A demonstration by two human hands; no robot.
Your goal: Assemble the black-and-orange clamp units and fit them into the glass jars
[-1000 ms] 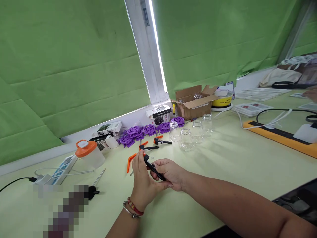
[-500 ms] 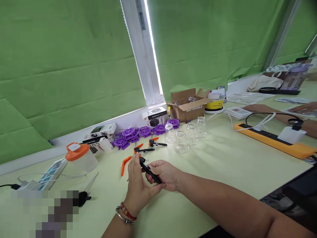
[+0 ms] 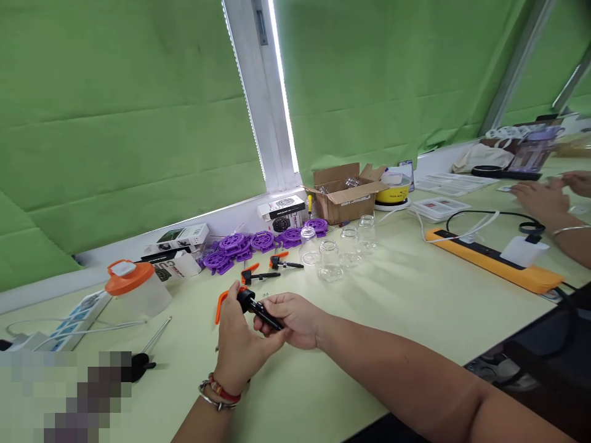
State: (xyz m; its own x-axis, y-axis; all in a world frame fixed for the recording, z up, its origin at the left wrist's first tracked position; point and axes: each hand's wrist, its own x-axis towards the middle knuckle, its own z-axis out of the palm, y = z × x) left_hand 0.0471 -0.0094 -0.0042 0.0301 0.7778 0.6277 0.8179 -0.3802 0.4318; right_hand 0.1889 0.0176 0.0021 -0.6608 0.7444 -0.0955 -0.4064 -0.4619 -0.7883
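Both my hands hold a slim black tool (image 3: 259,311) with a round head, just above the pale table (image 3: 415,295). My left hand (image 3: 237,344), a beaded bracelet on its wrist, wraps its fingers round the head end. My right hand (image 3: 293,320) pinches the shaft from the right. An orange curved piece (image 3: 220,304) lies on the table just behind my left hand. Two small orange-and-black clamps (image 3: 258,275) lie a little farther back.
Several purple discs (image 3: 258,243) and clear glass jars (image 3: 330,258) stand behind. An orange-lidded container (image 3: 133,289), a power strip (image 3: 64,320) and small boxes are at left. An open cardboard box (image 3: 344,194), an orange power strip (image 3: 494,258) and another person's hands (image 3: 549,197) are at right.
The view has shifted, so everything sits further left. My hands have turned the black tool, and its round head now shows above my left fingers. The other person's hands moved farther back.
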